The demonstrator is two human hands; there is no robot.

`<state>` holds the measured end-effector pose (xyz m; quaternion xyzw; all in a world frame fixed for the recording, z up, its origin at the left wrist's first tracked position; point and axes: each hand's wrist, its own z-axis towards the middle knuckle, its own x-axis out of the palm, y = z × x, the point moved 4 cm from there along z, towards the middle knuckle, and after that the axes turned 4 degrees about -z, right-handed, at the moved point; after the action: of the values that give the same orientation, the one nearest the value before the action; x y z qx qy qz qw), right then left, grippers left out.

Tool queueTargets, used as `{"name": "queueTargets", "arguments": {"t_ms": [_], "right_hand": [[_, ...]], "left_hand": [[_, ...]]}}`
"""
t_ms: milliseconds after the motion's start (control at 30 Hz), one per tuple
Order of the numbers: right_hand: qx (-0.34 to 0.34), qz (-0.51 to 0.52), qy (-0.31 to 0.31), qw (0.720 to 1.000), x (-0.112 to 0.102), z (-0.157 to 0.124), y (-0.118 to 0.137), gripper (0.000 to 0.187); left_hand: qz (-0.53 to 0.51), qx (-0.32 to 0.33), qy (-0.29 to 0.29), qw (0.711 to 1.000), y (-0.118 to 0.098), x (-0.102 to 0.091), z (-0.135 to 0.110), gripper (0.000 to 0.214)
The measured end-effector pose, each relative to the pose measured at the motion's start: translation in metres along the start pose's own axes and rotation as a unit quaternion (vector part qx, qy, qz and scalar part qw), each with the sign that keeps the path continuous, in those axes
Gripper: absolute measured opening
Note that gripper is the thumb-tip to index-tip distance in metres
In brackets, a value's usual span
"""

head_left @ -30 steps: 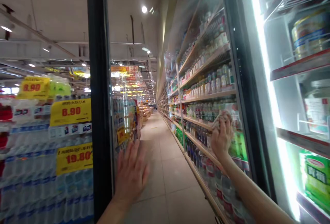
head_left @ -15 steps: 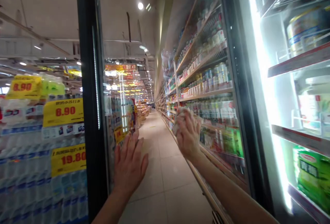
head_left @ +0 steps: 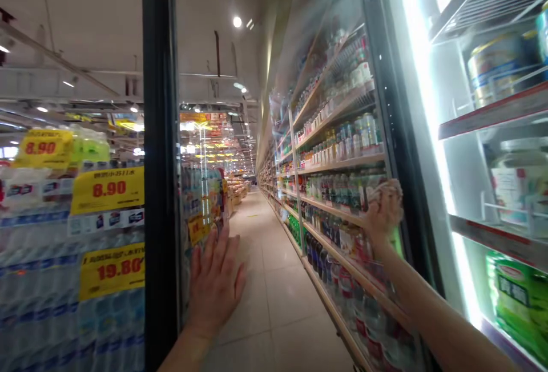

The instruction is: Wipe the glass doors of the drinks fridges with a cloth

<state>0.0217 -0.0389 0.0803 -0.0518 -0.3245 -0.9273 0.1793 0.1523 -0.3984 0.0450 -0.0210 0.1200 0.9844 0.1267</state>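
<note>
In the head view a glass cooler door (head_left: 265, 132) with a black frame stands in front of me. Against the left side of its pane, my left hand (head_left: 216, 280) lies flat with fingers spread and nothing in it. My right hand (head_left: 383, 215) presses a crumpled pale cloth (head_left: 390, 189) to the glass near the door's right frame bar (head_left: 405, 144). Its fingers are bent over the cloth and slightly blurred. Bottles and cans on shelves show in the glass behind this hand.
At right is the lit cooler interior, with wire shelves holding cans (head_left: 492, 69), a white-labelled jar (head_left: 514, 181) and a green package (head_left: 516, 298). Stacked bottled-water packs (head_left: 47, 280) with yellow price signs (head_left: 109, 189) stand at left. A tiled aisle (head_left: 252, 229) shows through the glass.
My right hand has moved with the cloth from the middle of the pane rightward to near the frame. My left hand has stayed in nearly the same place on the glass.
</note>
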Motion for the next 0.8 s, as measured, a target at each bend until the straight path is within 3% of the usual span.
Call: {"name": "queueTargets", "arguments": {"t_ms": [67, 100, 167, 200, 233, 267, 333, 400, 433, 500, 567, 600, 633, 733, 800], "right_hand": [[-0.140, 0.019, 0.043, 0.989, -0.005, -0.032, 0.036, 0.047], [-0.228, 0.034, 0.066, 0.971, -0.007, -0.050, 0.058, 0.044], [-0.405, 0.074, 0.133, 0.902, -0.009, -0.082, 0.099, 0.040], [-0.444, 0.087, 0.146, 0.880, -0.009, -0.088, 0.110, 0.038], [-0.446, 0.091, 0.145, 0.879, -0.008, -0.086, 0.116, 0.038], [-0.408, 0.088, 0.127, 0.900, -0.006, -0.076, 0.115, 0.038], [-0.257, 0.065, 0.055, 0.963, -0.003, -0.049, 0.100, 0.042], [-0.150, 0.043, 0.012, 0.988, -0.002, -0.036, 0.087, 0.045], [-0.149, 0.040, 0.012, 0.988, -0.002, -0.037, 0.087, 0.046], [-0.266, 0.052, 0.061, 0.961, -0.004, -0.056, 0.099, 0.046], [-0.427, 0.080, 0.122, 0.892, -0.007, -0.084, 0.115, 0.044], [-0.468, 0.088, 0.134, 0.869, -0.008, -0.092, 0.120, 0.044], [-0.471, 0.090, 0.129, 0.868, -0.009, -0.095, 0.121, 0.043], [-0.313, 0.063, 0.047, 0.947, -0.010, -0.082, 0.114, 0.045], [-0.267, 0.056, 0.042, 0.961, -0.014, -0.091, 0.115, 0.046]], "left_hand": [[-0.004, -0.002, -0.003, 1.000, 0.001, 0.001, 0.000, 0.054], [-0.003, -0.002, -0.002, 1.000, 0.001, 0.001, 0.000, 0.055], [0.005, 0.000, -0.005, 1.000, 0.001, 0.000, 0.000, 0.055], [0.009, 0.003, -0.004, 1.000, 0.001, 0.000, 0.001, 0.055], [0.012, 0.005, -0.002, 1.000, 0.001, -0.001, 0.001, 0.055], [0.015, 0.009, 0.001, 1.000, 0.000, -0.001, 0.002, 0.055], [0.019, 0.013, 0.006, 1.000, -0.001, -0.002, 0.003, 0.054], [0.020, 0.012, 0.010, 1.000, -0.002, -0.002, 0.003, 0.053], [0.020, 0.010, 0.008, 1.000, -0.002, -0.002, 0.002, 0.052], [0.018, 0.006, 0.004, 1.000, -0.002, -0.003, 0.001, 0.052], [0.019, 0.005, 0.004, 1.000, -0.002, -0.003, 0.001, 0.052], [0.021, 0.006, 0.004, 1.000, -0.002, -0.003, 0.001, 0.052], [0.023, 0.009, 0.006, 1.000, -0.002, -0.003, 0.001, 0.051], [0.025, 0.016, 0.008, 1.000, -0.003, -0.003, 0.005, 0.050], [0.022, 0.014, 0.010, 1.000, -0.003, -0.004, 0.006, 0.049]]}}
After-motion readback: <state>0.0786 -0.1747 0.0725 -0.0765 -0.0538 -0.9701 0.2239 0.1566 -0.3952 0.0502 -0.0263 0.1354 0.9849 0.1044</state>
